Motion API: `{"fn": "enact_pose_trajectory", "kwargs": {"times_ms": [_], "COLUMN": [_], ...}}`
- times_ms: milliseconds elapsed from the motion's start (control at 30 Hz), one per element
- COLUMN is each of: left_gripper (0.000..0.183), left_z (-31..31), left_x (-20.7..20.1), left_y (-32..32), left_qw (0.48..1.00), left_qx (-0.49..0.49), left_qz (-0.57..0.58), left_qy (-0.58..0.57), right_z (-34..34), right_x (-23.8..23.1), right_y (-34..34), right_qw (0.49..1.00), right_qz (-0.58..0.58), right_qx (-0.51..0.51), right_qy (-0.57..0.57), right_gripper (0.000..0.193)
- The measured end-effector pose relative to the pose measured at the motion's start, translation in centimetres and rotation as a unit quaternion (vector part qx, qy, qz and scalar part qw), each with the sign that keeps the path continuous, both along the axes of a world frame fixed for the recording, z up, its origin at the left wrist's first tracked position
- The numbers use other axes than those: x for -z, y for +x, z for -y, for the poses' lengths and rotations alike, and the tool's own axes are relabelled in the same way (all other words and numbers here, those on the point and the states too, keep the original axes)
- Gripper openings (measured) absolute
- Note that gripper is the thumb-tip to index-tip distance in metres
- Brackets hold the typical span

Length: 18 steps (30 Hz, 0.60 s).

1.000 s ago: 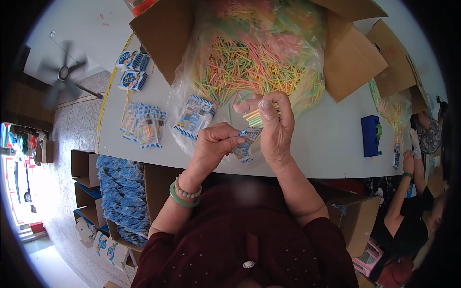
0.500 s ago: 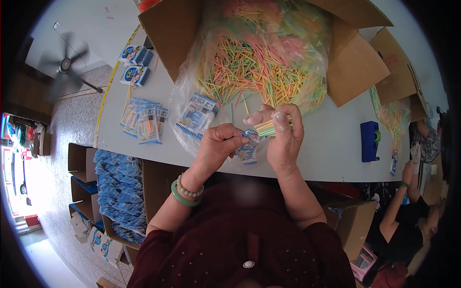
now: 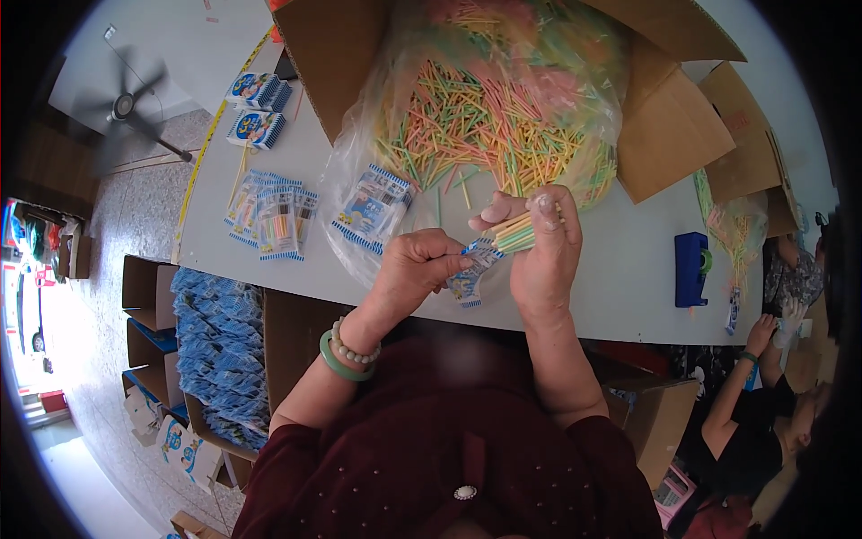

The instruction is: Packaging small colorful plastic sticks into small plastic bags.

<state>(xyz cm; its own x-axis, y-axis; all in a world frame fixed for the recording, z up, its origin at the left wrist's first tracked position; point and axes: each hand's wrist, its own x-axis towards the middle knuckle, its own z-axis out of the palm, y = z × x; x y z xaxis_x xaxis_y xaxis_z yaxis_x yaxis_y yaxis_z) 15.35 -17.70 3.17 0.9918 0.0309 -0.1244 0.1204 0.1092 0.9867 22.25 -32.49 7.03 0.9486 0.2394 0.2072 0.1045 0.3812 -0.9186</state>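
My left hand [image 3: 420, 267] pinches a small blue-and-white plastic packet [image 3: 467, 286] between thumb and fingers. A bundle of thin pastel sticks [image 3: 514, 235], yellow, green and pink, lies in my right hand [image 3: 549, 256], with thumb and fingers closed around it. The sticks' left ends are right at the packet's upper edge; whether any are inside I cannot tell. Beyond my hands, a large clear bag [image 3: 359, 135] holds a heap of similar loose sticks [image 3: 489, 126]. Flat blue-and-white packets [image 3: 373, 208] lie left of the bag's mouth.
Filled packets [image 3: 280, 220] and stacked small boxes [image 3: 256, 128] sit on the table's left. A cardboard box [image 3: 328, 63] surrounds the bag. A blue tape dispenser [image 3: 691, 269] stands right. Below left, a carton holds many blue packets [image 3: 220, 350]. Another person [image 3: 754, 422] works at far right.
My right hand has shifted slightly right with the sticks, and the packet's upper edge has moved a little right too. My left hand keeps its grip on the packet.
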Motion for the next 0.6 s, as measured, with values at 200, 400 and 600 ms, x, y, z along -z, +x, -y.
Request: {"fn": "enact_pose_trajectory", "kwargs": {"times_ms": [200,400,600], "left_gripper": [0.009,0.009,0.008], "left_z": [-0.4,-0.2,0.5], "left_x": [-0.4,0.3,0.8], "left_y": [0.1,0.1,0.1], "left_qw": [0.997,0.999,0.999], "left_qx": [0.041,0.027,-0.022], "left_qz": [0.046,0.017,0.043], "left_qy": [0.035,-0.015,-0.012], "right_z": [-0.1,0.0,0.2], "right_x": [0.2,0.7,2.0], "right_y": [0.1,0.1,0.0], "right_qw": [0.998,0.995,0.991], "right_qz": [-0.053,-0.072,0.011], "right_qx": [-0.017,-0.066,-0.086], "right_qy": [-0.006,-0.025,-0.105], "right_gripper": [0.026,0.025,0.023]}}
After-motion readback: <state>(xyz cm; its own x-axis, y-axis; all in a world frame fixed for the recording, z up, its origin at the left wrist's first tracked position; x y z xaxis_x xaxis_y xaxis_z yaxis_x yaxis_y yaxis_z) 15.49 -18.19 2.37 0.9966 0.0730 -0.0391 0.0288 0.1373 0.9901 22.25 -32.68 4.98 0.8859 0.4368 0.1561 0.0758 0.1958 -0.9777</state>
